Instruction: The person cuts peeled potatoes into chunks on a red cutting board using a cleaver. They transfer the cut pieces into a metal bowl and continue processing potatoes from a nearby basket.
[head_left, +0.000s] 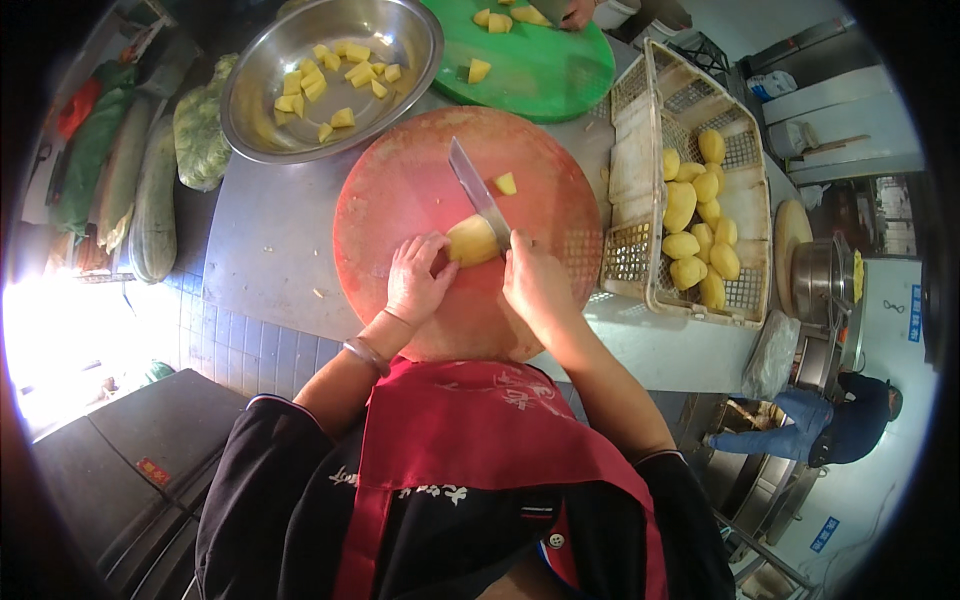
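Observation:
A peeled potato (472, 241) lies on a round red cutting board (390, 187). My left hand (418, 276) rests against its left side, fingers and thumb touching it. In my right hand (534, 279) is the handle of a kitchen knife (472, 178), whose blade points up and to the left, at the potato's right end. A small cut potato piece (506, 184) sits beyond the blade. Cut potato chunks (315, 84) lie in a large steel basin (259, 135) at the board's upper left.
Several peeled potatoes (681, 206) fill part of a plastic crate (634, 202) at right. Behind my board, a co-worker's hand (577, 13) is at a green cutting board (555, 82) with potato pieces. Large gourds (154, 202) lie left. A person (847, 424) stands far right.

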